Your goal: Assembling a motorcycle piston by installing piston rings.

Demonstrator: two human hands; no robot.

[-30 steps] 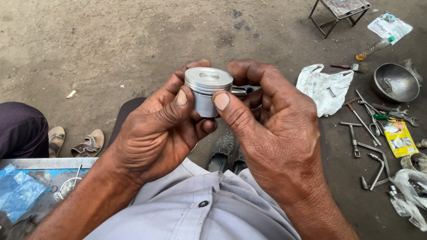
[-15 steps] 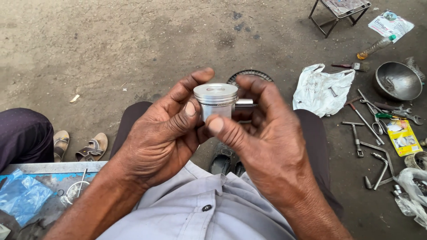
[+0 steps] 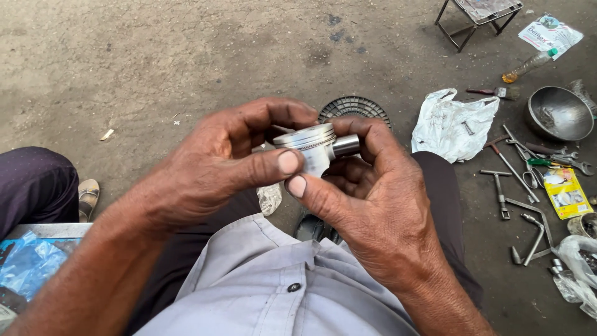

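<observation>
Outdoors, we pinch a silver piston (image 3: 309, 148) between left hand (image 3: 221, 165) and right hand (image 3: 367, 202) above gritty concrete ground (image 3: 155, 56); wrenches (image 3: 528, 205) and a steel bowl (image 3: 558, 113) lie at right.

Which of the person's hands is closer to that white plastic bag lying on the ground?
Right. The right hand holds the metal piston just beside the white plastic bag; the left hand grips the piston from the far side, farther from the bag.
</observation>
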